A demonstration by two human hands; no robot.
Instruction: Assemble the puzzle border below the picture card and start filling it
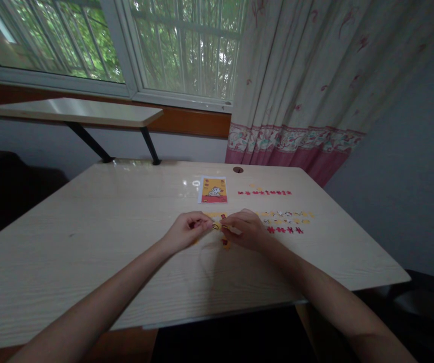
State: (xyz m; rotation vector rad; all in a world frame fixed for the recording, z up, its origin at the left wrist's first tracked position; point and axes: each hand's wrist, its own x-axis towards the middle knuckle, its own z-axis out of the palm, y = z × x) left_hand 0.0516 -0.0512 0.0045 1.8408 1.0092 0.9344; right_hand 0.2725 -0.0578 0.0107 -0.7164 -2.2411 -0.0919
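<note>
Near the middle of the table, my left hand (191, 228) pinches a small yellow jigsaw piece (215, 226) with a dark mark on it. My right hand (246, 229) faces it from the right, its thumb and fingers closed on a second yellow jigsaw piece (224, 227). The two pieces are very close; whether they touch I cannot tell. Just below lies a yellow and red piece (226, 244), and more yellow pieces show partly behind my fingers. Beyond the hands lies a yellow and red picture card (214, 190) with a white animal on it.
To the right lie rows of loose jigsaw pieces: a far red row (265, 192), yellow and white rows (294, 214), and a near red row (296, 231). A raised shelf (76, 112) stands at the table's back left. A round cable hole (238, 170) is at the back edge.
</note>
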